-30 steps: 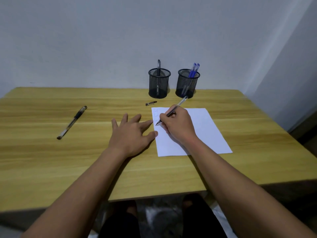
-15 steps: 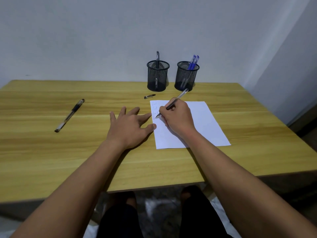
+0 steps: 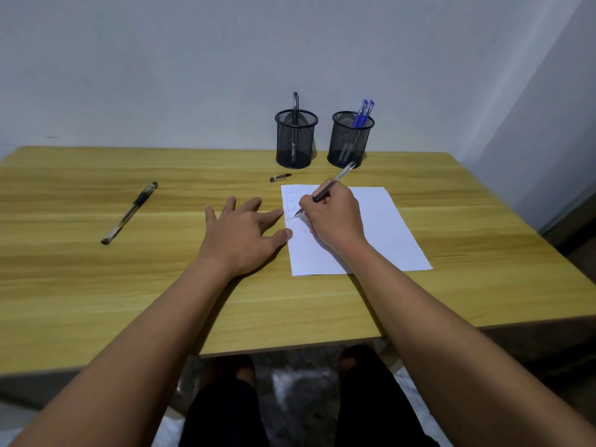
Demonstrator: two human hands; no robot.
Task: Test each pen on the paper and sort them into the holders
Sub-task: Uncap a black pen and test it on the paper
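My right hand point(image 3: 333, 217) grips a clear black-ink pen point(image 3: 335, 180) with its tip on the white paper point(image 3: 383, 227), beside several short scribbled lines at the sheet's left edge. My left hand point(image 3: 240, 235) lies flat with spread fingers on the table, its thumb and forefinger touching the paper's left edge. A loose pen cap point(image 3: 280, 178) lies just beyond the paper. Another capped black pen point(image 3: 129, 212) lies far left. At the back stand two black mesh holders: the left holder point(image 3: 296, 140) has one dark pen, the right holder point(image 3: 350, 141) two blue pens point(image 3: 362, 113).
The wooden table point(image 3: 96, 285) runs up to a pale wall; its near edge crosses just above my knees. A wall corner and the table's right edge lie to the right.
The pen tip has moved down the paper's left margin, adding a further scribbled line. My head tilted a little, shifting the scene. My left hand has stayed in place.
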